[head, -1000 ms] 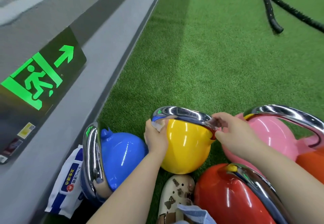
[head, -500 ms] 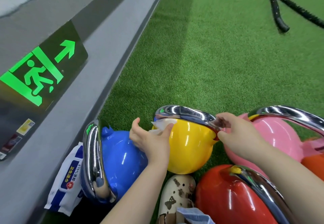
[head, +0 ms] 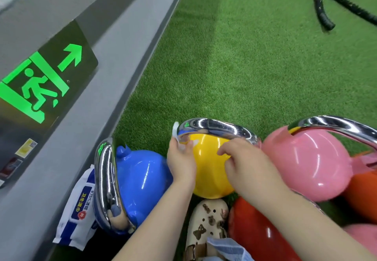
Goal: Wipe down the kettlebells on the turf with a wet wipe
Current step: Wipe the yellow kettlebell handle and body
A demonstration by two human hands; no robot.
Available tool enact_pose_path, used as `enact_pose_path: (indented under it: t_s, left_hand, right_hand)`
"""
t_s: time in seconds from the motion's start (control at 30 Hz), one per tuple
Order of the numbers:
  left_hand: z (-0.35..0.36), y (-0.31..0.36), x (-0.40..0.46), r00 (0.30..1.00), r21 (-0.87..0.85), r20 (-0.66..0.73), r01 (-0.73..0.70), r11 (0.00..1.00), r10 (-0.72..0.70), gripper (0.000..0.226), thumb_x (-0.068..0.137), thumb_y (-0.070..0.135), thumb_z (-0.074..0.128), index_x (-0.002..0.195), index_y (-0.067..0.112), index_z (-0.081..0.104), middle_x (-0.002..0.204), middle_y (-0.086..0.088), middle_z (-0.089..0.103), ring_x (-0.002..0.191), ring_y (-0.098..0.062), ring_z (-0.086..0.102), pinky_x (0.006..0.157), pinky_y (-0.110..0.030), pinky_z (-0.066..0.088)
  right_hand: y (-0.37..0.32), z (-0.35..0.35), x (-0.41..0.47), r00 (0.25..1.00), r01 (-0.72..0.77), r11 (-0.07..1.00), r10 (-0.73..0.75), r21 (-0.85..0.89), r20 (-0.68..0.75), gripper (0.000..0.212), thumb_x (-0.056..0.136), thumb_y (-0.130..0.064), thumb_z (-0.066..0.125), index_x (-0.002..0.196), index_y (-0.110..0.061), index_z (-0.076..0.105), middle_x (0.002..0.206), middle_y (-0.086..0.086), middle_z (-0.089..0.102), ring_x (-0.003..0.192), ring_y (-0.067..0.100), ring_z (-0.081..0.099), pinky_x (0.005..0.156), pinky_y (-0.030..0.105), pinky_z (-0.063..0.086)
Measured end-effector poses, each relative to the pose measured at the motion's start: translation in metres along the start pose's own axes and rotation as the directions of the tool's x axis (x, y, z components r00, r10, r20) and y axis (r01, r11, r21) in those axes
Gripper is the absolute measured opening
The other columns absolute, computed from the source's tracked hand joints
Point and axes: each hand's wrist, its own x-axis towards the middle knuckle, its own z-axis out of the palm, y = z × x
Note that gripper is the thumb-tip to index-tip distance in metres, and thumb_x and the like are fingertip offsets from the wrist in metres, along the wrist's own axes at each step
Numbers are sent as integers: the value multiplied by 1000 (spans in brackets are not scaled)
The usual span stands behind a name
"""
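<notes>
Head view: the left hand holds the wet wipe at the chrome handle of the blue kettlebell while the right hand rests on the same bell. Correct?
Not quite. In the head view, the left hand holds the wet wipe at the handle of the yellow kettlebell, not the blue kettlebell. The right hand rests on that yellow bell.

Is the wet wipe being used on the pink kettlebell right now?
No, the left hand holds the wet wipe against the chrome handle of the yellow kettlebell, beside the pink kettlebell.

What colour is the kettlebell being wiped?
Yellow kettlebell with a shiny chrome handle, seen in the head view.
</notes>
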Motion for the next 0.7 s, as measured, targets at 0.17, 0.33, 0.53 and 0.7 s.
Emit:
enact_pose_path:
  t_s: [0.17, 0.33, 0.53, 0.7]
  left_hand:
    - [-2, 1, 9, 999, -52, 32, -42, 998, 44, 18, 79, 14, 71, 79, 21, 55, 73, 14, 57, 67, -4, 54, 68, -19, 37]
    - [-1, 7, 19, 996, 42, 67, -59, 997, 56, 24, 78, 13, 71, 74, 25, 50, 71, 16, 54, 74, -11, 54, 64, -17, 39]
    - [-4, 44, 17, 905, 150, 119, -423, 893, 409, 20, 75, 10, 63, 87, 25, 65, 88, 7, 67, 91, -17, 62, 88, -34, 47]
    - [-2, 38, -4, 666, 405, 245, -730, 550, 704, 58, 59, 5, 57, 115, 18, 51, 108, -5, 58, 108, -24, 47, 111, -50, 15]
  right_hand:
    - [2, 28, 9, 946, -93, 994, 108, -62, 306, 65, 88, -5, 39, 149, -15, 18, 158, 1, 9, 143, 12, 17, 111, 26, 27]
    - [4, 29, 17, 918, -79, 987, 128, -142, 376, 66, 88, -3, 39, 149, -19, 18, 159, -2, 2, 143, 16, 19, 107, 31, 31]
    - [23, 29, 30, 874, -152, 986, 166, -67, 457, 72, 85, 3, 40, 148, -29, 24, 158, -10, 3, 115, 21, 51, 59, 25, 37]
    - [22, 30, 28, 878, -153, 985, 174, -82, 445, 75, 84, 0, 41, 148, -34, 20, 158, -12, 1, 127, 26, 45, 87, 34, 44]
